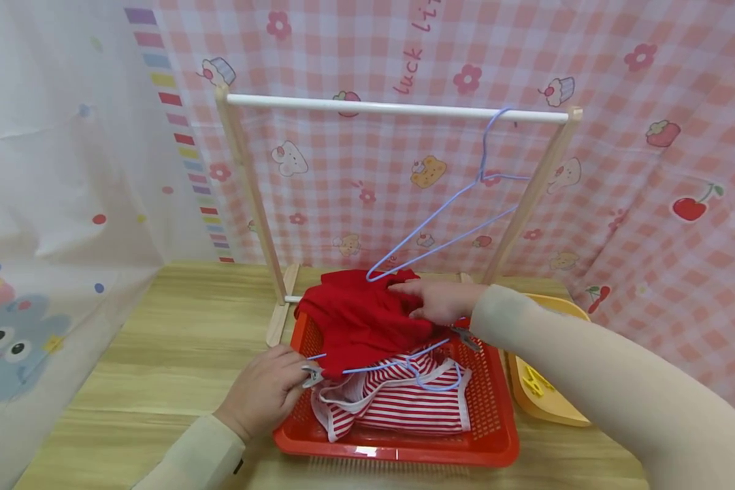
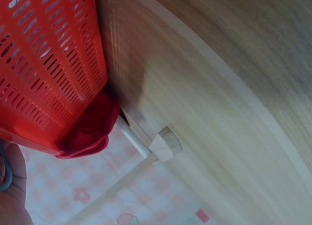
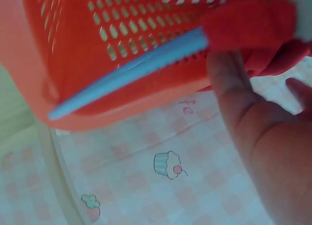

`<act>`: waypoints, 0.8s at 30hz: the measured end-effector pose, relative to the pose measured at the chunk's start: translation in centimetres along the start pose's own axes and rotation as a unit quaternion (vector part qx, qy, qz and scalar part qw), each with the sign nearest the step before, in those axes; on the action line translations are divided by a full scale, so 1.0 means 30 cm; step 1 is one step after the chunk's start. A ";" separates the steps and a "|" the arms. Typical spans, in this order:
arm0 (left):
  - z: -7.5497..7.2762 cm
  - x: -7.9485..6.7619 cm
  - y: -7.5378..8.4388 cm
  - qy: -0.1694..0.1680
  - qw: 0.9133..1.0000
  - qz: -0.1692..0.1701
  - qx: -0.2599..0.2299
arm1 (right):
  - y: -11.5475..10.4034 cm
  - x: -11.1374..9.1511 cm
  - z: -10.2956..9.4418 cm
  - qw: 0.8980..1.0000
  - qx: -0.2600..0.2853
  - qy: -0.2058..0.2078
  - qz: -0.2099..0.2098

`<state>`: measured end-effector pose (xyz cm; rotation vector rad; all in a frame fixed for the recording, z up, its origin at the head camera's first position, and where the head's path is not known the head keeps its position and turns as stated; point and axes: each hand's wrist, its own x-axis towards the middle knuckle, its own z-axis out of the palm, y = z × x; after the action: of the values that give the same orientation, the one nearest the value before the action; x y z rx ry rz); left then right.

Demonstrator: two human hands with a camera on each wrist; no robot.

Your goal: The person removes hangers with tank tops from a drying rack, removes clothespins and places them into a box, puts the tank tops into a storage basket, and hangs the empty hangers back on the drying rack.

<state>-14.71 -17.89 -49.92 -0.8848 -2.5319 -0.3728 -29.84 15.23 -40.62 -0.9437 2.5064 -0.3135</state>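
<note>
A red garment (image 1: 367, 313) lies bunched over the back of a red plastic basket (image 1: 398, 452). A light blue hanger (image 1: 373, 368) lies along the garment's near edge, hook toward me, with a grey clip (image 1: 467, 338) on its right side. My left hand (image 1: 269, 388) pinches the hanger's left end beside another grey clip (image 1: 312, 376). In the left wrist view, only part of that hand (image 2: 14, 181) shows. My right hand (image 1: 444, 301) rests on the garment with fingers extended; the thumb (image 3: 229, 79) touches red cloth in the right wrist view. Below lies a red-and-white striped garment (image 1: 413, 406).
Behind the basket stands a wooden rack with a white rail (image 1: 392, 107), from which an empty blue hanger (image 1: 429, 221) hangs. A yellow tray (image 1: 563, 412) holding yellow clips (image 1: 534, 381) sits at the right, partly behind my right arm. All stand on a wooden table (image 1: 159, 340).
</note>
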 end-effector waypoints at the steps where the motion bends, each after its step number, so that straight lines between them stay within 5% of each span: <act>1: 0.000 0.000 0.000 -0.001 1.000 0.000 -0.002 | 0.004 0.008 0.001 1.000 -0.003 -0.007 -0.009; 10: 0.000 -0.001 0.003 -0.008 1.000 -0.008 0.000 | 0.011 0.067 0.002 0.995 -0.062 -0.036 -0.069; 18: 0.002 0.003 -0.002 0.006 1.000 0.004 -0.006 | 0.000 0.067 -0.011 0.994 -0.104 -0.026 -0.032; 24: 0.000 0.000 -0.001 0.002 1.000 -0.001 -0.005 | -0.006 0.070 -0.018 0.996 -0.085 0.003 -0.035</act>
<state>-14.74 -17.90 -49.92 -0.8836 -2.5303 -0.3873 -31.40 13.72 -40.76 -1.0996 2.5404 -0.1258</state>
